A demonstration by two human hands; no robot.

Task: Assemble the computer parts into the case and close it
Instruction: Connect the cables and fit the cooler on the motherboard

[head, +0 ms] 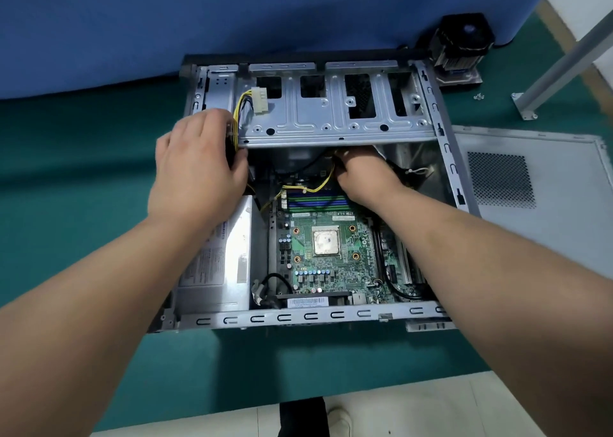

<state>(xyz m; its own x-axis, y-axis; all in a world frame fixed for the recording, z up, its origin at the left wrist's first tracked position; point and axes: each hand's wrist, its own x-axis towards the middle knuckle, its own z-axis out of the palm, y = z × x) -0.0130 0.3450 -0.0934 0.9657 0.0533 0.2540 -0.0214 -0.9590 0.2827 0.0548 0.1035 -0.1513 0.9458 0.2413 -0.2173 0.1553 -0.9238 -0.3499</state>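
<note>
- Lying open on the green table point(83, 184), the computer case point(444, 158) shows its motherboard point(331, 254).
- Left hand point(195, 168) curls around yellow wires point(236, 128) beside the drive cage point(331, 118).
- Right hand point(365, 174) reaches under the cage; its grip cannot be told.

The grey metal case point(331, 315) lies open on its side, its drive cage point(331, 111) tilted up. Inside sit the green motherboard point(331, 254) and silver power supply point(220, 257). The side panel point(544, 184) lies flat beside it; the cooler point(461, 47) stands behind.
</note>
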